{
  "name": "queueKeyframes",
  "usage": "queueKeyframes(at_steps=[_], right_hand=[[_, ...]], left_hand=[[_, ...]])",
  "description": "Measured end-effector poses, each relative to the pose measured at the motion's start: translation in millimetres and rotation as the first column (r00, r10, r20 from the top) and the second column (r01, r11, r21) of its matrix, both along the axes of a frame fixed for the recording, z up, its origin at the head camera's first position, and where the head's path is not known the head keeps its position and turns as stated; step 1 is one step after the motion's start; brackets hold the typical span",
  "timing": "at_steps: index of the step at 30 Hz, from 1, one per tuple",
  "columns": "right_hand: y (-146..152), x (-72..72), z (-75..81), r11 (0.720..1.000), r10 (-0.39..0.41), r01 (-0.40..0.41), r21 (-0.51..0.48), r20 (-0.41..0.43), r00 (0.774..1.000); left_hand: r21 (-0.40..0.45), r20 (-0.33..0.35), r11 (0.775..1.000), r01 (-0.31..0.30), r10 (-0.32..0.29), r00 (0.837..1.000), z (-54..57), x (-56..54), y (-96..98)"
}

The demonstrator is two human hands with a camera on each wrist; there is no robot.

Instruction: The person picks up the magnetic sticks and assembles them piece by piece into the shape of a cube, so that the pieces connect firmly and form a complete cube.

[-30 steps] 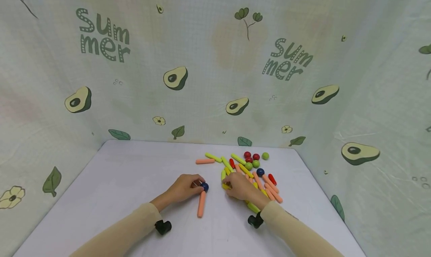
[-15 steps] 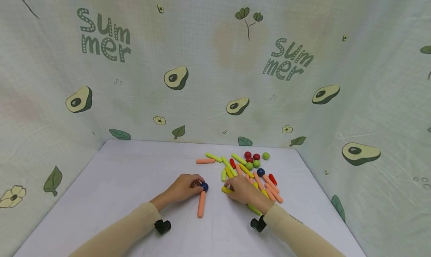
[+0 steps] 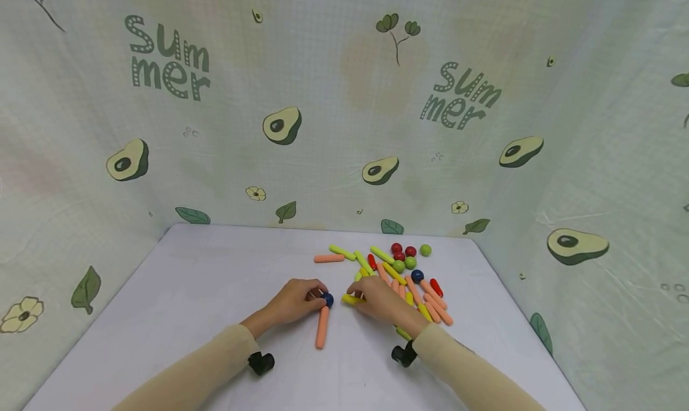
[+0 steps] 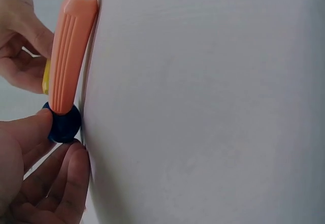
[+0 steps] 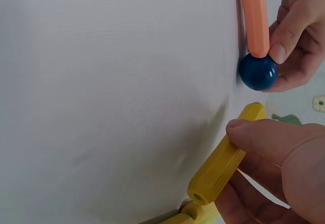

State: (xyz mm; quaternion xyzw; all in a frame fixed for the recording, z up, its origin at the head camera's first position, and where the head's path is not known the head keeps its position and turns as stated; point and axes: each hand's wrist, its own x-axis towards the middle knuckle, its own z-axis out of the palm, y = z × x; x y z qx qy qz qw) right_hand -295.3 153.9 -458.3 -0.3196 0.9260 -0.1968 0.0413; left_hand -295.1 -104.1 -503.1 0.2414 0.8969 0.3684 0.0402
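My left hand [image 3: 295, 300] pinches a dark blue ball [image 5: 258, 72] between thumb and fingers, low over the white table. An orange ribbed rod [image 4: 72, 51] joins the ball at one end and points toward the near edge; a small metal spot shows in its free end. Between the thumb and fingers of my right hand [image 3: 377, 300] is a yellow ribbed rod [image 5: 226, 154], held a short way right of the ball and apart from it. In the right wrist view its near end shows a dark round spot.
Several orange, yellow and lime rods [image 3: 381, 254] and short red pieces [image 3: 435, 287] lie scattered to the right. Red balls [image 3: 396, 247], green balls [image 3: 425, 250] and another blue ball [image 3: 417, 276] sit behind. A lone orange rod [image 3: 329, 258] lies further back. Printed cloth [image 3: 323, 70] hangs behind the table.
My right hand has picked the yellow rod out from the pile's left side and moved it left, closer to the blue ball. My left hand, the ball and the orange rod have stayed in place.
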Motion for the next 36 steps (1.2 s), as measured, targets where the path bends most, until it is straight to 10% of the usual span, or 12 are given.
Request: queueKeyframes(at_steps=[36], right_hand=[[-12, -6.0, -6.6, 0.999, -0.003, 0.003, 0.054, -0.016, 1.0]], left_hand=[[-0.032, 0.005, 0.999, -0.024, 0.024, 1.0, 0.5, 2.2, -3.5]])
